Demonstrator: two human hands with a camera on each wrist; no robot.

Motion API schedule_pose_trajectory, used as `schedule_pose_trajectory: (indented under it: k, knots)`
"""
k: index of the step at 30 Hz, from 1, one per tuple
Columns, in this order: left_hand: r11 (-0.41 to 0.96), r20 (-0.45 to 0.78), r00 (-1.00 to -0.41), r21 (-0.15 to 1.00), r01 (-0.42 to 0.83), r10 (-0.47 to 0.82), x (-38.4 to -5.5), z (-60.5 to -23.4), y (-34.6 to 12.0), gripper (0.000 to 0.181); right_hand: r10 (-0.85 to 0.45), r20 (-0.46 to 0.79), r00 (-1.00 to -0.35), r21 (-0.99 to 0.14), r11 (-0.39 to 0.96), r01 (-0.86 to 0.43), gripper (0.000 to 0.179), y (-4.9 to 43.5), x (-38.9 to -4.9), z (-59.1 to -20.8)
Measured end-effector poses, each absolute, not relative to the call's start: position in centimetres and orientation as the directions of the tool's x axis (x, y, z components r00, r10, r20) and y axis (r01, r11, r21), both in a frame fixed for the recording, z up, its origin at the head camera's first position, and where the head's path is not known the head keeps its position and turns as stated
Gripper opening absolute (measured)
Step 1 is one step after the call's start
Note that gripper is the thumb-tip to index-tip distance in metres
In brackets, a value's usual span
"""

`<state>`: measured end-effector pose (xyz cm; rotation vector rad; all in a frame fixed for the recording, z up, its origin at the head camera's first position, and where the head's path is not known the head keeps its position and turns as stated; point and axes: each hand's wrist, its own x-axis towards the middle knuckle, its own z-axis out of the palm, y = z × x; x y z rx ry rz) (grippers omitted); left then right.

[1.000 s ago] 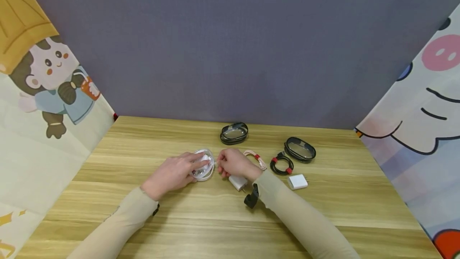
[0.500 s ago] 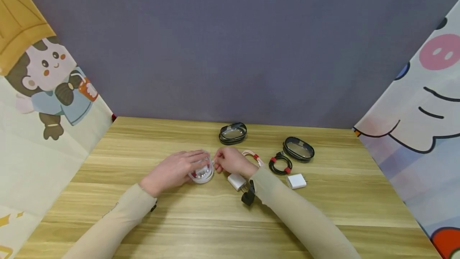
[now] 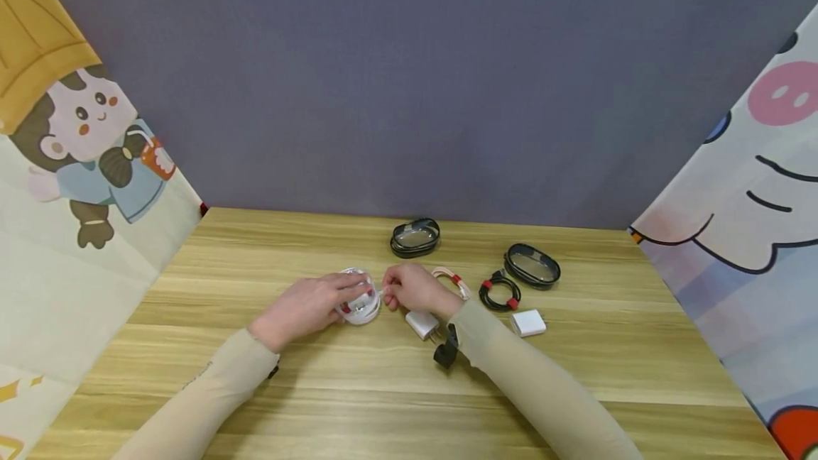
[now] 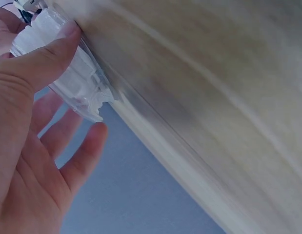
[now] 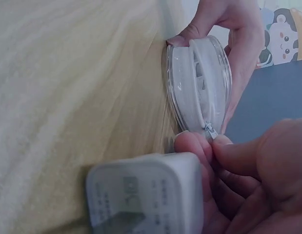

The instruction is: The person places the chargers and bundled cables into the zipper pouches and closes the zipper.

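A small round clear zip pouch (image 3: pixel 363 313) with a white zipper band stands in my left hand (image 3: pixel 313 307). The left thumb is on one face and the fingers are on the other, as the left wrist view shows. White contents and bits of red show through the plastic. At the near end of the zipper, my right hand (image 3: pixel 415 288) pinches the zipper pull (image 5: pixel 211 132) between thumb and forefinger. A gap in the zipper shows white things inside, in the right wrist view. Just beside the right hand lies a white charger plug (image 3: pixel 422 325).
A pink cable (image 3: pixel 455 279) with a red tie and a black coiled cable (image 3: pixel 500 294) with red ties lie to the right. Beyond are two oval black-rimmed clear pouches (image 3: pixel 406 254). Another white charger plug (image 3: pixel 529 323) lies at the right. A grey panel (image 3: pixel 409 91) stands behind the table.
The pouch has tipped slightly in the left hand, and red bits inside it now show. My right hand shifted a little left and back, staying at the zipper end.
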<state>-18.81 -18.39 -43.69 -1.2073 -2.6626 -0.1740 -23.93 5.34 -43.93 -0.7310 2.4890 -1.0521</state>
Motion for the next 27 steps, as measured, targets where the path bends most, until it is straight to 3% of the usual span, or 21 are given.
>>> schedule_pose_trajectory:
  k: [18,27]
  knots:
    - [0.699,0.267,-0.68,0.033,0.715,0.683,-18.9,-43.8,-18.2,0.067,-0.585,-0.091,-0.806,-0.767,0.558,-0.318,0.013,5.8,-23.0,-43.5]
    - [0.758,0.257,-0.744,0.065,0.649,0.616,-18.8,-43.7,-17.4,0.07,-0.57,-0.08,-0.818,-0.768,0.558,-0.314,0.015,5.9,-22.8,-43.4]
